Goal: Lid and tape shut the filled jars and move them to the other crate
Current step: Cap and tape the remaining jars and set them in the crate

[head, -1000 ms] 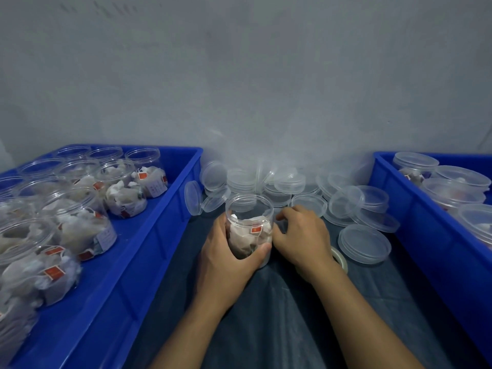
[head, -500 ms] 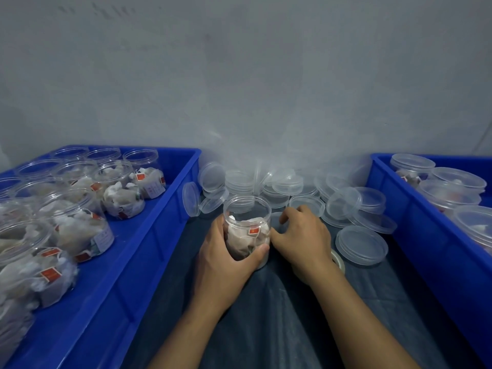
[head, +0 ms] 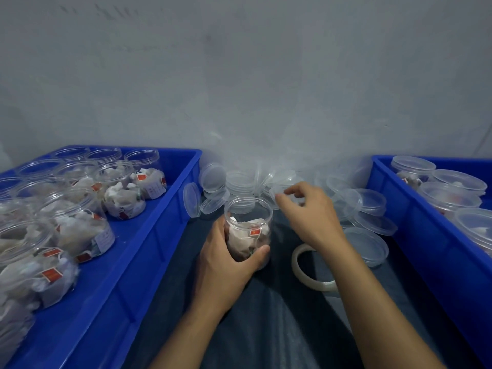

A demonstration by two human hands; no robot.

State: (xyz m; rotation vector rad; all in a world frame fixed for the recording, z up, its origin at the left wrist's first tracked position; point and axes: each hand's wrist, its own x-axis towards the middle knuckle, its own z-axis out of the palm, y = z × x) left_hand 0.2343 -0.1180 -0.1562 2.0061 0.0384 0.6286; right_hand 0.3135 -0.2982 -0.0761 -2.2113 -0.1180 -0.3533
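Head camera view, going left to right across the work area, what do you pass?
Left crate of open jars → left hand gripping a filled jar → tape roll → loose lid → right crate.

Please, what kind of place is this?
Probably a small hand-packing workstation. Two blue crates hold many clear jars of tea bags, loose lids lie piled between, with a tape roll.
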